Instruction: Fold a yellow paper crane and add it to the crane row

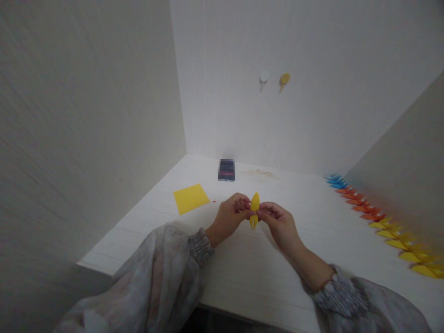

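Grey mottled sleeves (138,286) reach in from the lower edge over a white tabletop (270,291). Folded yellow paper piece (255,202): narrow, leaf-shaped, matte, with a pale slit near its lower tip; located between the two hands. Left hand (231,215) and right hand (280,225): thumbs and fingers pinched on its opposite sides. Yellow sheet (191,199) lies flat, left of the hands.

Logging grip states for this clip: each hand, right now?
Left hand: closed, pinching the yellow folded paper.
Right hand: closed, pinching that paper's other side.
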`<act>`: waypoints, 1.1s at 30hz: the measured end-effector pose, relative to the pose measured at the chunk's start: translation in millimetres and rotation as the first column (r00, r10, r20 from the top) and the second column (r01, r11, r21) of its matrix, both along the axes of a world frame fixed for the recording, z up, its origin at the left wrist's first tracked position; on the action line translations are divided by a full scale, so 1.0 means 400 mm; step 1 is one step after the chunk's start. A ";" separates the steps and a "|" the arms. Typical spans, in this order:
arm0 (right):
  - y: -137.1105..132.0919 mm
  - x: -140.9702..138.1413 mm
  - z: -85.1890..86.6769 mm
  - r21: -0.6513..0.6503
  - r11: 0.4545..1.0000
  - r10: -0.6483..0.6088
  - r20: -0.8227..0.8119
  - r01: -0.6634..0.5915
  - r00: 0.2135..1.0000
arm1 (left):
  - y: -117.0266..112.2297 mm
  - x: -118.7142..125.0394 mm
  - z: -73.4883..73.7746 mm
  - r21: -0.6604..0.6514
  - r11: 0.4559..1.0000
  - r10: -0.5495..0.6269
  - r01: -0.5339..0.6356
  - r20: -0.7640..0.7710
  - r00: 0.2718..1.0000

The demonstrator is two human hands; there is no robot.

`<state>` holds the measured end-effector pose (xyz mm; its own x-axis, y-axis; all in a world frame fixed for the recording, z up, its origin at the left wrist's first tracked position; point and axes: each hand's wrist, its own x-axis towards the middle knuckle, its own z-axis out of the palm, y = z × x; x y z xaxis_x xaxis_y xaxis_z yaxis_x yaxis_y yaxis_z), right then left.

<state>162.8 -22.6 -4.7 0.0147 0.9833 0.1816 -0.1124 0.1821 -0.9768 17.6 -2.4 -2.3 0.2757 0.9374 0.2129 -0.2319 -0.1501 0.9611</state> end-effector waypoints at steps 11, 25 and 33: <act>0.001 0.016 -0.003 0.031 0.992 0.119 -0.019 -0.119 0.993 | 0.000 -0.008 0.006 -0.025 0.994 -0.108 0.108 0.009 0.994; -0.004 0.024 0.003 0.170 0.958 0.219 0.086 -0.231 0.972 | -0.005 -0.030 0.035 0.138 0.981 -0.113 0.133 -0.145 0.983; 0.000 0.023 0.003 0.141 0.965 0.210 0.105 -0.223 0.972 | -0.008 -0.029 0.033 0.157 0.981 -0.093 0.117 -0.152 0.984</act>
<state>171.8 -22.5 -3.5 -0.2185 0.9224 0.3185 -0.0794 0.3085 -0.9479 6.1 -5.8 10.9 0.4093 0.8570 0.3133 -0.1169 -0.2913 0.9495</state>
